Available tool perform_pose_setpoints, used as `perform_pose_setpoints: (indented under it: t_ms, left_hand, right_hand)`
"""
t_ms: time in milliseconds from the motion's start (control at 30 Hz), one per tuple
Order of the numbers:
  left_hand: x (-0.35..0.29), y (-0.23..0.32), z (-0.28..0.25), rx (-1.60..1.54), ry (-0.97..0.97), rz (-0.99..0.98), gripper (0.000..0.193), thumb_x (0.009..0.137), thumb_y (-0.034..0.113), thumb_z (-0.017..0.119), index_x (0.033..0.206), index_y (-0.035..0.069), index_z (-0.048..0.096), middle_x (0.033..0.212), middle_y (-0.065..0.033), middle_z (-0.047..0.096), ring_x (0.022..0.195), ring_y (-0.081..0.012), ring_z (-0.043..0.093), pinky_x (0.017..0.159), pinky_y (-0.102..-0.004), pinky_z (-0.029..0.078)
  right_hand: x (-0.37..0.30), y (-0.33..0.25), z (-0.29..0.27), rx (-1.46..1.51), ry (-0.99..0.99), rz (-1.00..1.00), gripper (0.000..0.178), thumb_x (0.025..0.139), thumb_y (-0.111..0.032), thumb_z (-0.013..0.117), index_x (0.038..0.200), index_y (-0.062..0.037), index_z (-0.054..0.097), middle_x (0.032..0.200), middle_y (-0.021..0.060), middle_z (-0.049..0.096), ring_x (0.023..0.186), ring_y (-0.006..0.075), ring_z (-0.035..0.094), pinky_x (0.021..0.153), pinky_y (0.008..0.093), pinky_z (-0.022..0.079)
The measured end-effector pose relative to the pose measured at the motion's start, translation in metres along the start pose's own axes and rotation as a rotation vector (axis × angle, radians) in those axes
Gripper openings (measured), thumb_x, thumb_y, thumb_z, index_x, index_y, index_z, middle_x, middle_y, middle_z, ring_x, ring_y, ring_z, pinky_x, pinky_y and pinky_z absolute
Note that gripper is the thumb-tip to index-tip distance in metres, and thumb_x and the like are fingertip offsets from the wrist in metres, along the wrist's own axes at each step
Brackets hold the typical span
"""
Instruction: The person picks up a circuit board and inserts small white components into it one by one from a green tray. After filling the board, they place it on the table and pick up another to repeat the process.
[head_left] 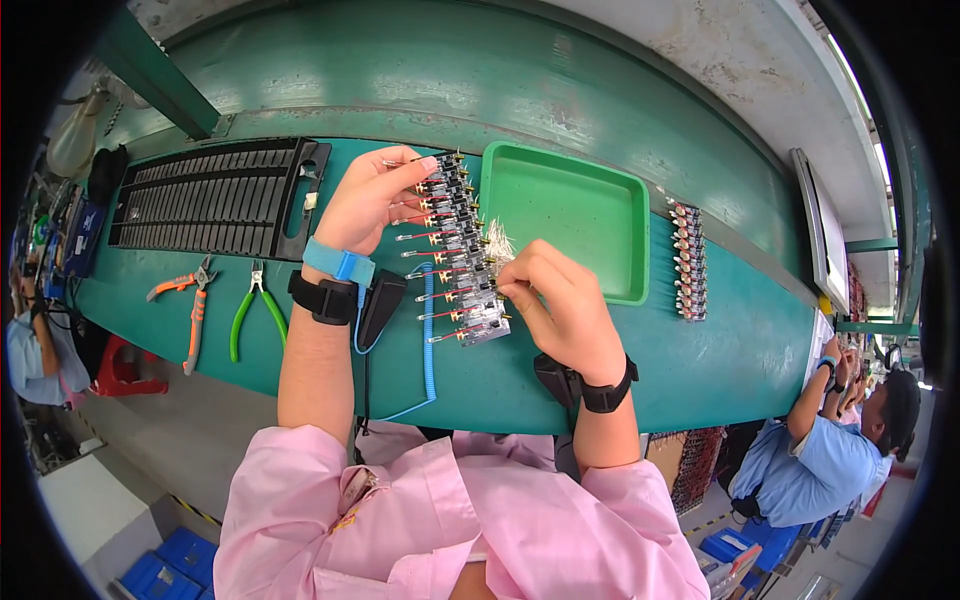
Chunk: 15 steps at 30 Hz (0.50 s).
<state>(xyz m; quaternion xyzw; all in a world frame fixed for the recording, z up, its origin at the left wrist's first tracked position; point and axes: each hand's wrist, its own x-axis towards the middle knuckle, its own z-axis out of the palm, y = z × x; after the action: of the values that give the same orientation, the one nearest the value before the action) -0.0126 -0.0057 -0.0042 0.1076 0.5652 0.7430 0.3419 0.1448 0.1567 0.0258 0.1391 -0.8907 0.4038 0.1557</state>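
Observation:
My left hand (362, 205) grips the far end of a strip of small circuit boards (458, 255), thumb on top. Red-sleeved leads with clear tips stick out along the strip's left side. On the right edge of the strip, my right hand (562, 310) is closed in a pinch; whatever lies between thumb and forefinger is too small to make out. Just beyond those fingers is a loose bunch of thin pale leads (498, 242), by the wall of a shallow green tray (644, 235). A blue wrist strap (338, 262) sits on my left wrist.
To the left lie a black slotted rack (205, 205), orange-handled pliers (197, 325) and green-handled cutters (239, 320). A blue coiled cord (429, 335) runs across the green mat. Right of the tray rests another board strip (688, 265). A co-worker in blue (810, 465) sits at the right.

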Motion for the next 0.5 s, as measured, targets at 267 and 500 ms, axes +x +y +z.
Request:
perform_pose_setpoints:
  t_ms: [267,500]
  left_hand:
    - [-0.001,0.002,-0.004,0.011,0.03,0.026,0.013,0.082,0.018,0.057,0.077,0.007,0.055,0.072,-0.0003,0.058,0.058,-0.0072,0.056,0.052,-0.0194,0.045]
    - [-0.003,0.005,0.0,0.036,0.02,0.024,0.012,0.084,0.017,0.055,0.076,0.008,0.053,0.071,0.0027,0.057,0.059,-0.0022,0.054,0.053,-0.0175,0.048]
  right_hand:
    - [-0.005,0.038,-0.003,-0.19,0.078,0.205,0.013,0.068,0.006,0.059,0.08,0.0015,0.055,0.071,0.0082,0.05,0.063,0.0196,0.052,0.058,0.0276,0.043]
    - [-0.007,0.045,0.009,-0.174,-0.026,0.33,0.011,0.069,0.002,0.06,0.079,0.0008,0.056,0.072,0.0084,0.05,0.064,0.0203,0.053,0.059,0.0281,0.044]
